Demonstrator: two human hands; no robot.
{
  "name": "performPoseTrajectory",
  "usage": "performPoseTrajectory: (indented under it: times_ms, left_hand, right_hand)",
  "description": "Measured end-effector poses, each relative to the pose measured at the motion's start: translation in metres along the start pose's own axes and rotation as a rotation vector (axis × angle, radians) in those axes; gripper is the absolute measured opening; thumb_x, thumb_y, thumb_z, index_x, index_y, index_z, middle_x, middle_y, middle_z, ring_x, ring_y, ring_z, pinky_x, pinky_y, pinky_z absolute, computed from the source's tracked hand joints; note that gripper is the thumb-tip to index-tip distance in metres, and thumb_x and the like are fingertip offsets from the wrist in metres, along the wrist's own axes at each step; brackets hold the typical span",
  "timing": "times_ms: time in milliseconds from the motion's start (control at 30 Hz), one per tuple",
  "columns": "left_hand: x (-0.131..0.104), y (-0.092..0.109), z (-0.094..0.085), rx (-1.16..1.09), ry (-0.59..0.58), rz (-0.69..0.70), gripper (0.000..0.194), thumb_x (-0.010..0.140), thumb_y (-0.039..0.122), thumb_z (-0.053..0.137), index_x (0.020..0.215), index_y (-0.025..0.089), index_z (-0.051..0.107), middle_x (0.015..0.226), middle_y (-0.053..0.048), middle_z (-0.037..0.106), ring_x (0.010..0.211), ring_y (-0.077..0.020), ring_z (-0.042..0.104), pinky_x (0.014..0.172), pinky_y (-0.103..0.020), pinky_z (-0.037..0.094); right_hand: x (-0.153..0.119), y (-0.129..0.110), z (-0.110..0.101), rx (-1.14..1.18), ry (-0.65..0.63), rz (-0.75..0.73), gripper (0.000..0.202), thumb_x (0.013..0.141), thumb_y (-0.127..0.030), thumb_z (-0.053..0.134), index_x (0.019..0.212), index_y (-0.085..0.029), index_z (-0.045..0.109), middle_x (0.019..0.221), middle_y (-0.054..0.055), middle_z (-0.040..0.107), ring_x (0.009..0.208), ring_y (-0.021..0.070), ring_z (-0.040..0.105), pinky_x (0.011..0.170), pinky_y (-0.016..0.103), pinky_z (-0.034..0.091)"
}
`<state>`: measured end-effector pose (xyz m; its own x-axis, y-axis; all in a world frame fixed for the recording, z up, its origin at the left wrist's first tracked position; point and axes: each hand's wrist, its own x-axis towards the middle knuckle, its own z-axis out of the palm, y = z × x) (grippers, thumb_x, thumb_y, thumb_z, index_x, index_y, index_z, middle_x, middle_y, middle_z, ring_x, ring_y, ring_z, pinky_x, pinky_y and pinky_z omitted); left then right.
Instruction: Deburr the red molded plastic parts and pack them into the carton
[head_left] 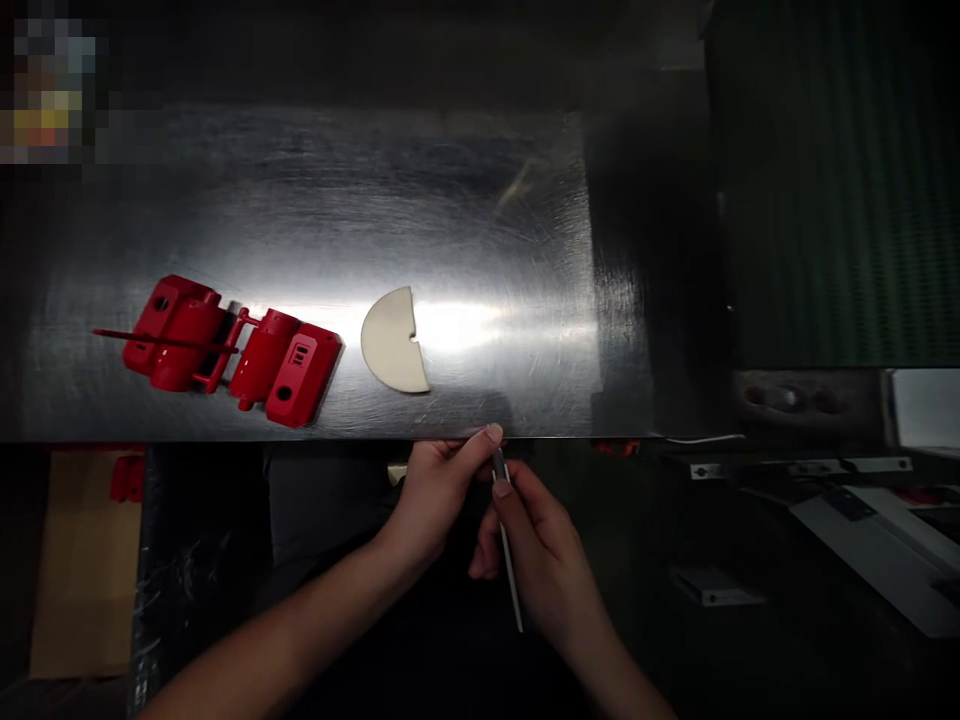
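My right hand (529,520) is closed round a thin, pen-like tool (511,580), just below the table's front edge. At the tool's upper end, my left hand (442,485) has its thumb and fingers pressed together; what they hold, if anything, is too small to tell. A cream half-round piece (394,342) with a small notch in its straight side lies flat on the metal table (480,220). Left of it are red moulded parts (304,375), joined by thin red bars, with a long thin red strip sticking out to the left.
Below the table at the left is a brown cardboard surface (82,580) with a small red part (127,479) at its top. Metal plates and brackets (881,550) sit at the lower right. A green ridged surface (840,200) is at the upper right.
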<state>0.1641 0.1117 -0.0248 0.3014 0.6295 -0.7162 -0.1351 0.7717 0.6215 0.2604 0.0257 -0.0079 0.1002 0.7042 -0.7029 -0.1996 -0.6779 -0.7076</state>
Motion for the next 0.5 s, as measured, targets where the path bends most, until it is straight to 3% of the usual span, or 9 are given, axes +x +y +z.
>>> performPoseTrajectory:
  times_ms: [333,500]
  left_hand:
    - [-0.0003,0.0010,0.0014,0.048,0.066,-0.023,0.046,0.085,0.050,0.080,0.062,0.020,0.055,0.058,0.003,0.051,0.050,-0.0093,0.046,0.048,-0.022,0.038]
    - [0.0018,-0.0004,0.0013,0.068,0.067,-0.010,0.046,0.086,0.049,0.080,0.063,0.019,0.055,0.059,0.003,0.050,0.054,-0.0090,0.046,0.051,-0.020,0.039]
  right_hand:
    - [-0.0023,-0.0050,0.0084,0.042,0.050,0.033,0.042,0.107,-0.064,0.048,0.104,-0.024,0.060,0.051,-0.010,0.057,0.047,0.0129,0.061,0.054,0.024,0.051]
    - [-0.0017,-0.0064,0.0104,0.025,0.068,0.026,0.043,0.107,-0.064,0.047,0.101,-0.023,0.061,0.051,-0.010,0.057,0.048,0.0121,0.061,0.056,0.023,0.052]
